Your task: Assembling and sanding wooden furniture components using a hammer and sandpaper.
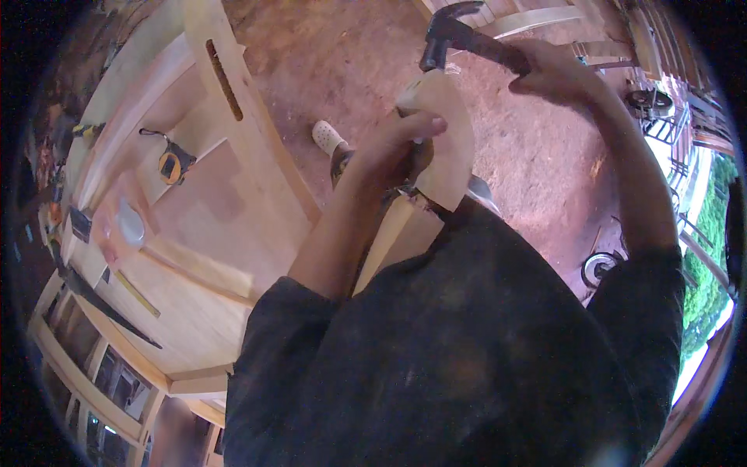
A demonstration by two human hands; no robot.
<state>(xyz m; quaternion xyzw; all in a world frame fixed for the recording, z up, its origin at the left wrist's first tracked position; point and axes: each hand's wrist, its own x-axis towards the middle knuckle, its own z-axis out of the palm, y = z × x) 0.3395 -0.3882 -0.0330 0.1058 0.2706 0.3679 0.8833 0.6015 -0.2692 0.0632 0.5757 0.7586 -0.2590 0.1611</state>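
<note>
The left hand (401,144) is clenched around a pale curved wooden piece (447,140), holding it upright in front of the dark shirt. Its long axis runs up and away from the person. The right hand (556,74) grips the handle of a claw hammer (451,35), and the dark head sits just above the top end of the wood, so the hammer is the nearer tool to that end. Over on the bench (202,257), near its left edge, lies a yellow-and-black tape measure (171,165); a small white round container (130,226) sits closer to the front. No readable labels show.
</note>
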